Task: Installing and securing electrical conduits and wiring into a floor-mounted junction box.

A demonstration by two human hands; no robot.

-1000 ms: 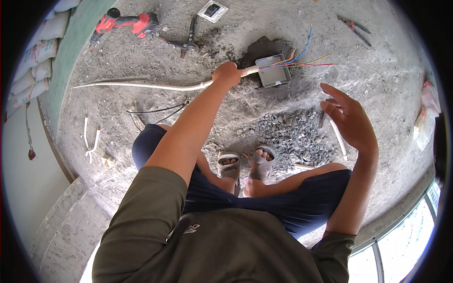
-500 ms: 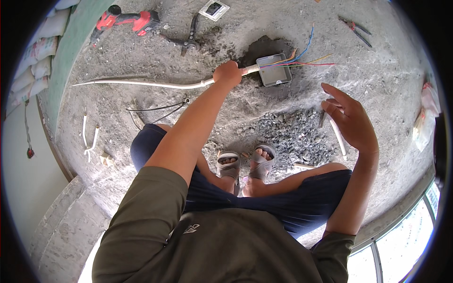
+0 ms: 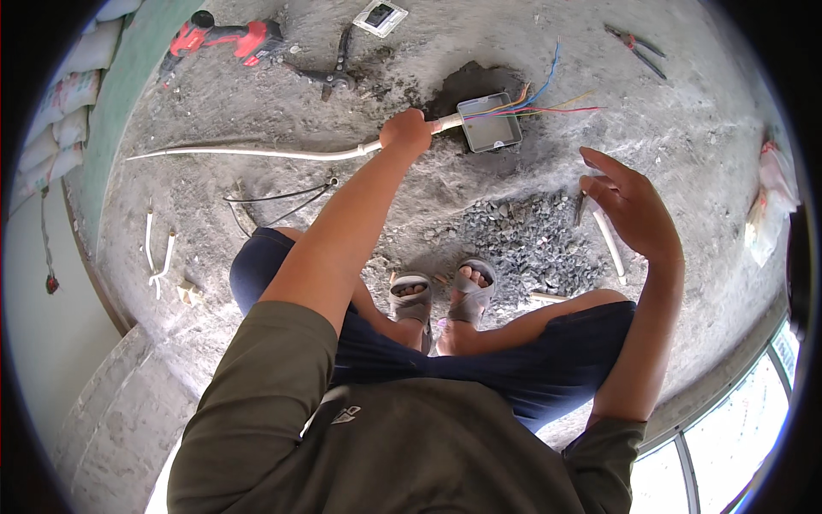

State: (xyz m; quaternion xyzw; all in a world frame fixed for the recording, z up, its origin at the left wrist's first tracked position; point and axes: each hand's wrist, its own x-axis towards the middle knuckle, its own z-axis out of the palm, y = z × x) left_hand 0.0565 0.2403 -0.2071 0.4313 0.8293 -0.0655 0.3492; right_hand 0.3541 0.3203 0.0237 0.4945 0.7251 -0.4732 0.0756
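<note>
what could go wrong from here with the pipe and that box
The left hand grips the white pipe close to the grey box, so a tug might shift the box. The coloured wires stick out past its rim and could snag. Loose gravel beside the open-toed sandals might upset footing.

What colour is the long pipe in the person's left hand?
The long pipe in the left hand is white; it shows best in the head view.
</note>
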